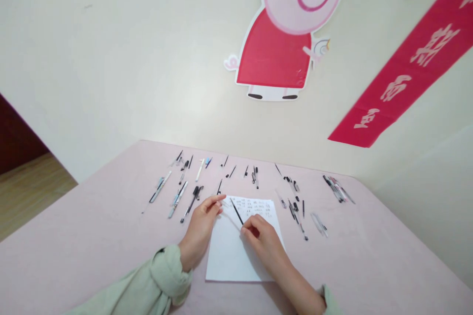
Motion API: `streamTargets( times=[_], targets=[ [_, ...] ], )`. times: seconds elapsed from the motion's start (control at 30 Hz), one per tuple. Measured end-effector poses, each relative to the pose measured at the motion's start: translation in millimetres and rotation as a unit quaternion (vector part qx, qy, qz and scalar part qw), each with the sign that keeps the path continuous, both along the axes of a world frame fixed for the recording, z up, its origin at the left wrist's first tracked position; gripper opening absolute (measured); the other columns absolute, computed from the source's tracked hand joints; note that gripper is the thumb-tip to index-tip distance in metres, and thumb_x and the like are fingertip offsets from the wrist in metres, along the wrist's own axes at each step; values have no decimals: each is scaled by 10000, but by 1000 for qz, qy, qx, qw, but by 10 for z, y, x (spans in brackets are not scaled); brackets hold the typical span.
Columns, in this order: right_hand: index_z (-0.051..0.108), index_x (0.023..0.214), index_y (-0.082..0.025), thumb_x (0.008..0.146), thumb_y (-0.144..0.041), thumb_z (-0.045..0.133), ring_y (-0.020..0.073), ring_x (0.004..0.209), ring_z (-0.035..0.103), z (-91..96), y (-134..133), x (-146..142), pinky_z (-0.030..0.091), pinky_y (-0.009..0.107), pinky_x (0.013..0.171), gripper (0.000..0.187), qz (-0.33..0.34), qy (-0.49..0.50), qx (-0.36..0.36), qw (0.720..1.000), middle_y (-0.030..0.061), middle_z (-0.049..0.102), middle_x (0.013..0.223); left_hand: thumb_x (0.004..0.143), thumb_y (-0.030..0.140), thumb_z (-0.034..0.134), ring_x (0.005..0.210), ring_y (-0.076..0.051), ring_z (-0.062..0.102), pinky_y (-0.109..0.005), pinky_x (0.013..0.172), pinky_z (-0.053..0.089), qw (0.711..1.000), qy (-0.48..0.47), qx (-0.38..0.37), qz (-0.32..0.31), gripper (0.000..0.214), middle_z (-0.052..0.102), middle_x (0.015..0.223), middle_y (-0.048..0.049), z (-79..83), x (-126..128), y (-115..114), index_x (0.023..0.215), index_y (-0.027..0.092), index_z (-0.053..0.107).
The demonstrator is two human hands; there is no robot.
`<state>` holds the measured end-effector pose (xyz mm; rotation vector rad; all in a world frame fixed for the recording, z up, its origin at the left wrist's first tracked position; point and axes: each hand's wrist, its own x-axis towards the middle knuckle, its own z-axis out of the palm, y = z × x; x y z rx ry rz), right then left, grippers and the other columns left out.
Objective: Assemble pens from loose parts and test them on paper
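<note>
My right hand (263, 242) is closed, its thumb and fingers pinching the near end of a thin black pen refill (236, 210). The refill slants up and left above a white sheet of paper (240, 261), which has rows of handwriting along its top. My left hand (204, 221) is at the paper's left edge, fingertips pressed together. A pale thin line runs from those fingertips toward my right hand; whether it is a clear tube or a shadow, I cannot make out. Beyond my left fingers, a black pen part (219, 187) lies on the table.
Disassembled pens and caps (192, 204) lie in small groups left of the paper on the pink tabletop (121, 236). More pen parts (295, 214) lie to the right, with a bundle of pens (337, 189) farther right. Behind stands a wall with a cartoon pig cutout (275, 54) and a red banner (399, 78).
</note>
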<state>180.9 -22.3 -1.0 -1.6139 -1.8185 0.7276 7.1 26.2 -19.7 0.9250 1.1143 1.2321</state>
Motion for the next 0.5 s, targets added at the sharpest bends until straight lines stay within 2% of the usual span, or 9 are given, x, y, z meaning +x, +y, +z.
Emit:
streamTargets(
  times=[0.23, 0.5],
  targets=[
    [562, 730, -199, 813, -141, 520, 140, 700, 531, 1, -125, 11, 360, 240, 640, 110, 14, -50, -19, 998, -4, 567, 753, 747, 333, 647, 795, -161, 582, -281, 745, 453, 999, -19, 12, 37, 234, 649, 905, -49, -95, 13, 45, 911, 169, 674],
    [568, 739, -203, 826, -138, 519, 141, 694, 531, 26, -209, 35, 343, 241, 633, 119, 8, -94, -18, 995, -3, 587, 760, 776, 315, 597, 792, -154, 564, -277, 747, 437, 999, 4, 26, 22, 182, 620, 886, -22, -99, 24, 29, 896, 186, 645]
  ],
)
